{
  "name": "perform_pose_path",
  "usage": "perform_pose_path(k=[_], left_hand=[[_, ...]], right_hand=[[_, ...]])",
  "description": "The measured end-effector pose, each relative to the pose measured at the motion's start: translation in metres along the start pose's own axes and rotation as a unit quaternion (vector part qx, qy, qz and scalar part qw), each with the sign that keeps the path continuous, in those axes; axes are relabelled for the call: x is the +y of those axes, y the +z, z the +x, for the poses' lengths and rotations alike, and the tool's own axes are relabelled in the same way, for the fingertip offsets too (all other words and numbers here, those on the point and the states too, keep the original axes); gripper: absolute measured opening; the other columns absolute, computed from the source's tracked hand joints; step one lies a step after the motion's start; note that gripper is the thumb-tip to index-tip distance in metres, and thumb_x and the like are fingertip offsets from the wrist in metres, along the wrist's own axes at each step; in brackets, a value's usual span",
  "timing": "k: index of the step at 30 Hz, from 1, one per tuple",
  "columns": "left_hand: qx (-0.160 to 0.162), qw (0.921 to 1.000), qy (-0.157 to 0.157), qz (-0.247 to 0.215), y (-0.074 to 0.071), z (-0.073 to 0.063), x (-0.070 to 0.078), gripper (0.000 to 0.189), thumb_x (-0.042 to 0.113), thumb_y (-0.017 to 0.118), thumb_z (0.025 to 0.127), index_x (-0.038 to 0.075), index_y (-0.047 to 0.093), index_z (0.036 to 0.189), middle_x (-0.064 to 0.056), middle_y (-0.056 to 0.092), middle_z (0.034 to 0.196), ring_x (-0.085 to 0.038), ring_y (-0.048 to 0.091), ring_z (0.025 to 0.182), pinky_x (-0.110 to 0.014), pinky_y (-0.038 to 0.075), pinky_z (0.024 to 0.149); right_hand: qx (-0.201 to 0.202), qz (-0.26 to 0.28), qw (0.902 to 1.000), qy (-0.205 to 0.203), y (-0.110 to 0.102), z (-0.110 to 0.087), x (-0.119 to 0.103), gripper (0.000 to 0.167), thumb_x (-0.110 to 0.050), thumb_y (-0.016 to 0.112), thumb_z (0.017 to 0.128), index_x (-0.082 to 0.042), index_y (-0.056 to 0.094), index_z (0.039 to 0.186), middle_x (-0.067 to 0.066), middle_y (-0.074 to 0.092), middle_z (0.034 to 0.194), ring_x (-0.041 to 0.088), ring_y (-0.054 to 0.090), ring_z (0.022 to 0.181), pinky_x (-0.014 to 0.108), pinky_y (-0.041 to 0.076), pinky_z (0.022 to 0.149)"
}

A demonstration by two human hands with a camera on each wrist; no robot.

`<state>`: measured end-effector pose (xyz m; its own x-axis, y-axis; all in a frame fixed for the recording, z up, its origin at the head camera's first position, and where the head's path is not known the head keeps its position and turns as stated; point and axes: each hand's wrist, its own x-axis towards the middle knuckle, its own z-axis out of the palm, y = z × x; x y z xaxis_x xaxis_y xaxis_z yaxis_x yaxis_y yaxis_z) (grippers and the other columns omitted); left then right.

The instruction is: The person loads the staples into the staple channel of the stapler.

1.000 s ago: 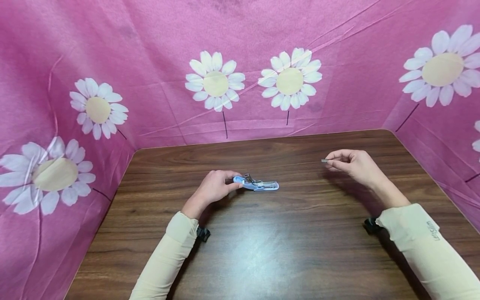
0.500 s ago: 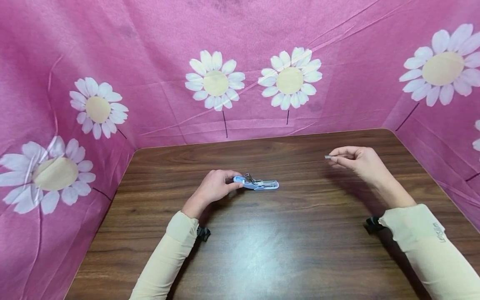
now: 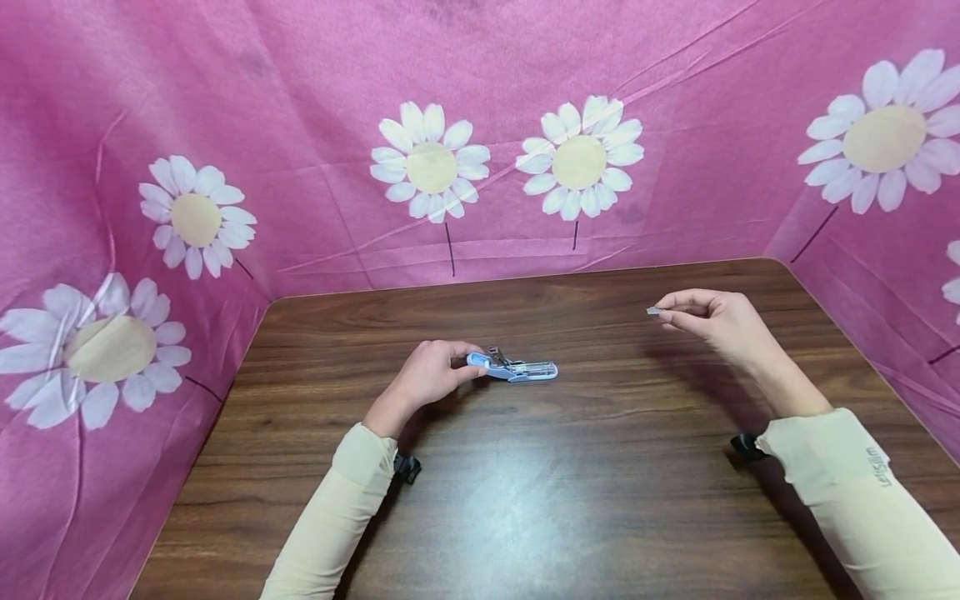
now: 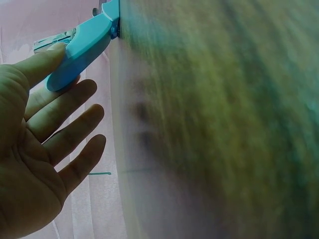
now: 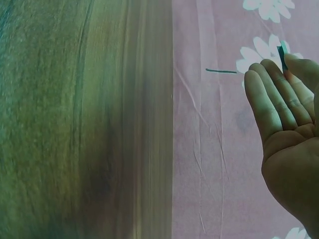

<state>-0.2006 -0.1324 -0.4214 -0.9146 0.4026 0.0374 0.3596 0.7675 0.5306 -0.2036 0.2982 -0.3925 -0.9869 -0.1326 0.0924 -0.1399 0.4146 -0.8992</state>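
Note:
A light blue stapler (image 3: 534, 372) lies opened up on the table, its metal staple channel exposed and a metal part sticking up near the hinge. My left hand (image 3: 431, 372) pinches its left end between thumb and index finger; in the left wrist view the stapler (image 4: 82, 47) slants up from those fingertips while the other fingers spread loosely. Over the table's right side, my right hand (image 3: 720, 321) pinches a small strip of staples (image 3: 653, 311) between thumb and fingertips. That strip of staples (image 5: 282, 56) appears as a thin dark piece in the right wrist view.
The brown wood-grain table (image 3: 495, 500) reaches back to a pink cloth (image 3: 502, 50) printed with white daisies, which hangs behind and on both sides. Light glares off the table's front middle. A black strap piece (image 3: 407, 468) sits at the left wrist.
My right hand has moved slightly away from me and to the right, carrying the strip of staples, which has turned a little. My left hand and the stapler stay in place.

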Motion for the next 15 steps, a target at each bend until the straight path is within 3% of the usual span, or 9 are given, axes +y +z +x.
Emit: perform_pose_path(k=[15], left_hand=[[-0.003,1.0,-0.005,-0.005,-0.0003,-0.0002,0.0004,0.024,0.041,0.074,0.092,0.027,0.077,0.111,0.011,0.074,0.098,-0.014,0.061,0.086,-0.034,0.053,0.088]], right_hand=[[-0.004,0.029,0.9996,-0.003,0.0067,0.0008,-0.0041,0.026,-0.011,0.067,0.098,0.007,0.067,0.117,-0.01,0.079,0.093,0.004,0.075,0.083,0.021,0.058,0.08]])
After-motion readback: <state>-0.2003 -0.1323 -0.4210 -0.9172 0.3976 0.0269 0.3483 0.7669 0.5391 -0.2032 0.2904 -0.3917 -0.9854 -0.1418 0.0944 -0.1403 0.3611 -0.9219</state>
